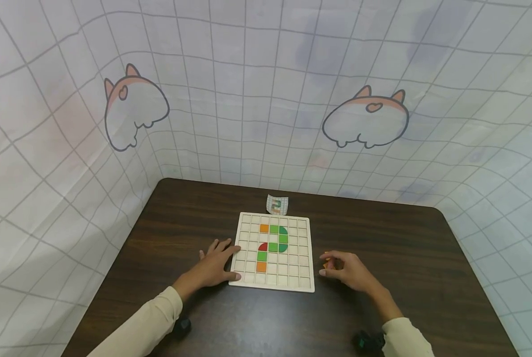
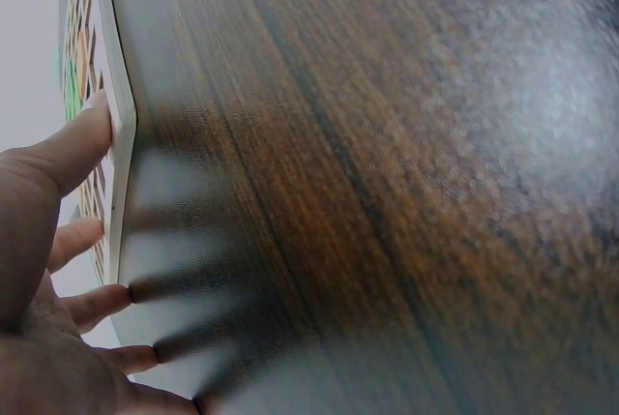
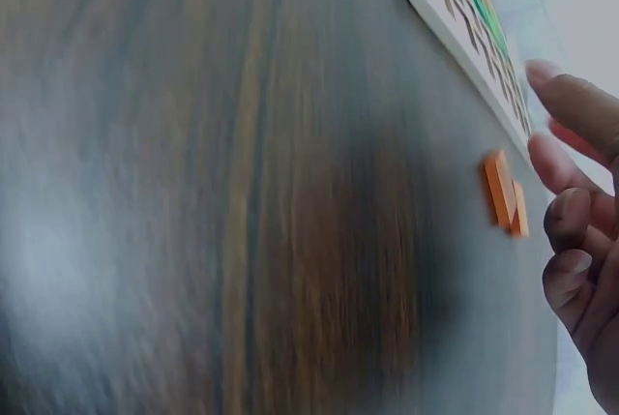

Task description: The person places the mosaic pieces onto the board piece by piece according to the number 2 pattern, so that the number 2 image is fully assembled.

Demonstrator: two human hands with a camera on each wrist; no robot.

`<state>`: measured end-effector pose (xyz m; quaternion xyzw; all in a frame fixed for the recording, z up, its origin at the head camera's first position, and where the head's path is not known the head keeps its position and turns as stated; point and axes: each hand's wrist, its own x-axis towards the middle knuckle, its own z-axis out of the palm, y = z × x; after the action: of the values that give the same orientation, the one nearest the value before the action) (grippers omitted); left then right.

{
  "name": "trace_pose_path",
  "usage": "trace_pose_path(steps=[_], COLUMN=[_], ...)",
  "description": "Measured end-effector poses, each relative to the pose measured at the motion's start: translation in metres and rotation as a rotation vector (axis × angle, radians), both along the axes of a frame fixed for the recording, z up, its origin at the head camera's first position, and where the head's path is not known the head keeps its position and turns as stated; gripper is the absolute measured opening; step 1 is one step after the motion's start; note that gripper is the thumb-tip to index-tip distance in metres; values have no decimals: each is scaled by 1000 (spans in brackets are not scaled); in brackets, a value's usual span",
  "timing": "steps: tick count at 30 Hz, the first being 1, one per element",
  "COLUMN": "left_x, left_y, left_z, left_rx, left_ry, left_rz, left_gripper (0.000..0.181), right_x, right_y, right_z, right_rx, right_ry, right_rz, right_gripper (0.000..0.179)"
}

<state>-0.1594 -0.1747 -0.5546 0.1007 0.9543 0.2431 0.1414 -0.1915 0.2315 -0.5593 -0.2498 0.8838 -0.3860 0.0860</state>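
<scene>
A white square grid board lies on the table, with orange, light green, dark green and red tiles set in some of its cells. The tiles make a bent shape, and the red and dark green ones have a rounded side. My left hand rests at the board's left edge, fingers spread, with the thumb on the rim. To the right of the board my right hand hovers with its thumb and fingers apart. Loose orange pieces lie on the table just beneath those fingers, partly hidden in the head view.
A small paper card with a printed coloured pattern lies behind the board. Dark wood table surrounds it. White grid-patterned cloth with cartoon animals hangs behind and at both sides. Black objects sit by both wrists.
</scene>
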Motion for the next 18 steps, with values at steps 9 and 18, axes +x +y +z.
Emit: trace_pose_path(steps=[9, 18], left_x=[0, 1], left_y=[0, 0], left_z=[1, 2], left_rx=[-6, -2], left_ry=[0, 1], left_rz=[3, 1], left_gripper=[77, 77], right_x=[-5, -9], right_y=[14, 19], right_z=[-4, -6], right_rx=[97, 154], right_ry=[-8, 10], right_rz=[-27, -24], right_gripper=[39, 34])
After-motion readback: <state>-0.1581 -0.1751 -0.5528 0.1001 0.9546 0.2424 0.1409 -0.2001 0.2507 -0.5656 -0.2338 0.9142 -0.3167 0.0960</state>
